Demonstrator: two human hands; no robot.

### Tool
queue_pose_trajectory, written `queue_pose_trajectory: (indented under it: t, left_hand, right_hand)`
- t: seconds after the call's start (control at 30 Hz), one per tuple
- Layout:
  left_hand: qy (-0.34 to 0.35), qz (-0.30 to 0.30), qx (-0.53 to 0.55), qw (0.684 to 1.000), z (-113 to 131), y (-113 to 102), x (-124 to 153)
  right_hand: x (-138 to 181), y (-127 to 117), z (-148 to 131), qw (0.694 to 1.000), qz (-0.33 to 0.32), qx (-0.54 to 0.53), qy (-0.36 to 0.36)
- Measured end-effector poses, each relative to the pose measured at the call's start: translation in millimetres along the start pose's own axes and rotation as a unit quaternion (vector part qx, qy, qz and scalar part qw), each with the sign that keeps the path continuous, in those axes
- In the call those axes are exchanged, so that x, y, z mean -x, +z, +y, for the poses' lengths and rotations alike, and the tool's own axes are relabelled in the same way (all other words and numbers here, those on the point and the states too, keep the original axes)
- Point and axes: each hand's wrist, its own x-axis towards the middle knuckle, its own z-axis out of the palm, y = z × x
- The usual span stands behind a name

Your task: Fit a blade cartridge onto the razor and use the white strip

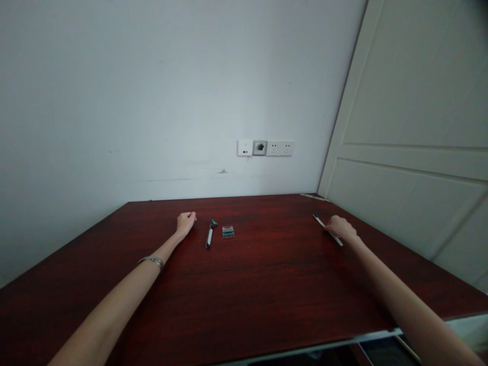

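While the right hand [340,227] pinches a slim white rod with a dark tip [318,220] near its middle, the rod slants across the right part of the tabletop, dark end toward the wall, pale end toward the wearer. Fingers narrow on it; cannot tell whether it touches the surface or is slightly raised.

Left hand [186,223] well apart, on the left part of the table, fingers loosely curled inward; the palm is hidden, so cannot tell whether it encloses anything. Silver-coloured metal bracelet [153,261] around that wrist.

Just right of the left hand: a razor with a black-and-white handle and teal-edged head [209,237], head end toward the wall. Beside it, apart, a small clear rectangular case with teal contents [227,232].

Beneath all: a glossy dark red wood-grain tabletop [259,284]. Behind: a pale plain wall [171,91] bearing a row of sockets and switch plates [280,148]. To the right, a white panelled door [412,117].
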Motion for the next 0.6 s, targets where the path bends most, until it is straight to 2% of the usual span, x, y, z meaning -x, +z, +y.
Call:
queue_pose_trajectory:
  t: [0.27, 0.4, 0.5, 0.6]
  left_hand:
    - [0.011, -0.004, -0.003, 1.000, -6.4, 3.7, -4.9]
    - [0.012, -0.005, -0.003, 1.000, -7.8, 4.4, -5.0]
    - [0.012, -0.005, -0.002, 1.000, -8.8, 5.0, -5.1]
    - [0.010, -0.007, -0.002, 1.000, -9.2, 5.3, -5.4]
  right_hand:
    - [1.9, 5.3, -1.1, 1.000, 0.008, -0.003, 0.017]
    - [5.3, 10.3, -6.0, 0.999, 0.020, -0.028, -0.004]
    - [12.2, 13.4, -22.7, 0.998, 0.019, -0.050, -0.023]
    - [24.9, 16.8, -57.3, 0.996, 0.009, -0.067, -0.057]
